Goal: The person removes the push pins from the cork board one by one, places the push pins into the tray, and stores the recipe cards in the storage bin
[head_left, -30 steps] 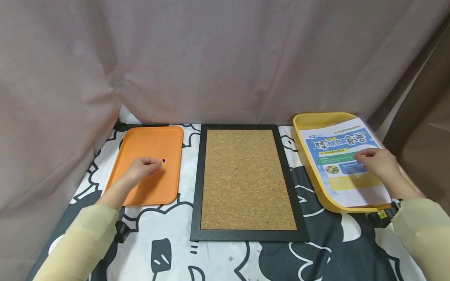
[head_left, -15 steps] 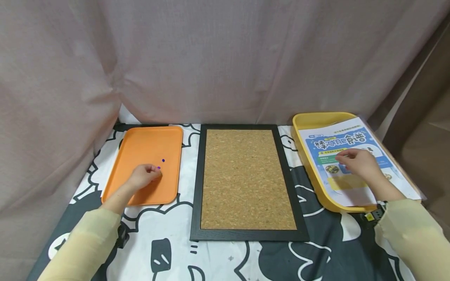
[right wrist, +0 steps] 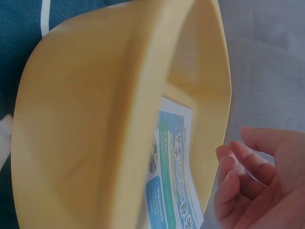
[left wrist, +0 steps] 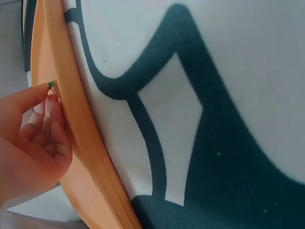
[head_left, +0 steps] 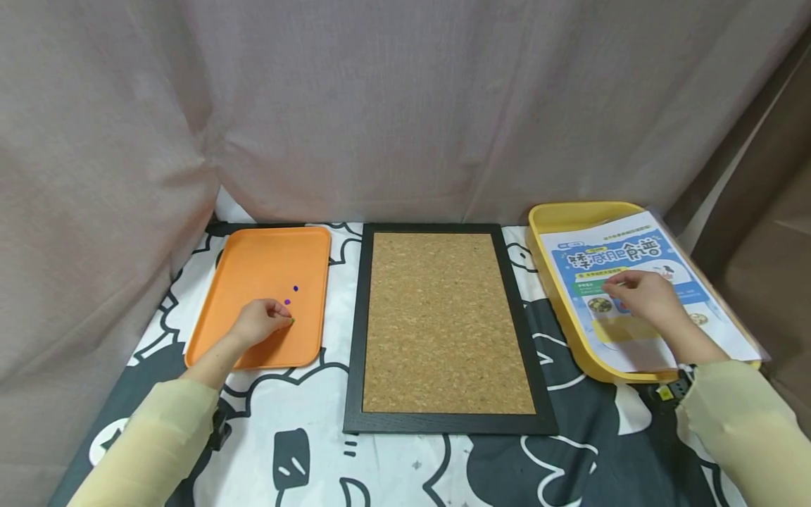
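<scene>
A green thumbtack (left wrist: 50,84), its thin metal shank faintly visible, is pinched at the fingertips of my left hand (head_left: 258,321), low over the orange tray (head_left: 272,246). Just beyond those fingers a purple tack (head_left: 287,302) and a dark blue tack (head_left: 295,288) lie on the tray. My right hand (head_left: 648,298) hovers over a printed sheet (head_left: 617,246) with a blue heading, which lies in a yellow basin (head_left: 573,217). The right wrist view shows that hand (right wrist: 257,181) with loosely bent fingers, holding nothing, beside the basin's wall.
A cork board (head_left: 446,324) in a black frame lies between the tray and the basin. Under everything spreads a black-and-white patterned cloth (head_left: 374,465). A greyish-pink curtain (head_left: 380,113) hangs close behind, and a brown surface (head_left: 767,260) rises at the far right.
My left hand has moved slightly nearer with the green thumbtack, uncovering the purple tack. My right hand has shifted left over the sheet, then held nearly still.
</scene>
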`<state>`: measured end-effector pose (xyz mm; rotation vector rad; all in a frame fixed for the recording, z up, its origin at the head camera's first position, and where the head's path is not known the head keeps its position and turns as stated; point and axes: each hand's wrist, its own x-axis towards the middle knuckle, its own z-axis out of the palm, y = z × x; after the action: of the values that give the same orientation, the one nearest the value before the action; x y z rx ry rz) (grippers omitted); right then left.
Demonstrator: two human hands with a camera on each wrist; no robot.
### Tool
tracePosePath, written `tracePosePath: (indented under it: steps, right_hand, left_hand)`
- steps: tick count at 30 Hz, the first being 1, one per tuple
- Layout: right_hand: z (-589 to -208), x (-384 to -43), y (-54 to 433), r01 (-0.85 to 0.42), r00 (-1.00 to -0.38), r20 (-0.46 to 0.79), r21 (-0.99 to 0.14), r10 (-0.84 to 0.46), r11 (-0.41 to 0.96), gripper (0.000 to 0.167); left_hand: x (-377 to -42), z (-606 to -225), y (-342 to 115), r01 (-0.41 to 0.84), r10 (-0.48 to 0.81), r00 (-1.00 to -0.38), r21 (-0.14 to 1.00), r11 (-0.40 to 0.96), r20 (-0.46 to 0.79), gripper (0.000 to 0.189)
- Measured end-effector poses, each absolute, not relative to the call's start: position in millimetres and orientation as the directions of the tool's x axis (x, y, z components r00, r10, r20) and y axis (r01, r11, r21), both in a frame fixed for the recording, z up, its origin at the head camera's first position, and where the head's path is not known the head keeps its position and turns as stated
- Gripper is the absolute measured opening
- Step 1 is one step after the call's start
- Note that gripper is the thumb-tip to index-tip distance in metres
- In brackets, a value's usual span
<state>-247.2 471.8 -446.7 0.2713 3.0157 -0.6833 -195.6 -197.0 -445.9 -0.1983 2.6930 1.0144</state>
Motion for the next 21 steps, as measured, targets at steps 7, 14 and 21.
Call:
tracePosePath:
  steps: [7,14,21]
  right_hand:
    - [-375.3,-207.9,415.1,0.184,-0.981,-0.134,-0.448,0.137,0.875,0.054]
    - [-353.5,-202.9,388.2,0.127,-0.992,-0.061,-0.446,0.112,0.886,0.067]
    - [-343.3,-207.8,354.0,-0.046,-0.996,0.087,-0.494,-0.004,0.868,0.072]
  left_hand:
    - [-202.2,-431.4,-197.7,-0.189,-0.018,-0.965,0.644,0.742,-0.263,0.021]
    - [-216.3,-405.2,-189.0,-0.062,-0.001,-0.996,0.694,0.717,-0.088,0.041]
    - [-228.9,-380.0,-167.7,0.089,0.063,-0.996,0.638,0.765,0.062,0.063]
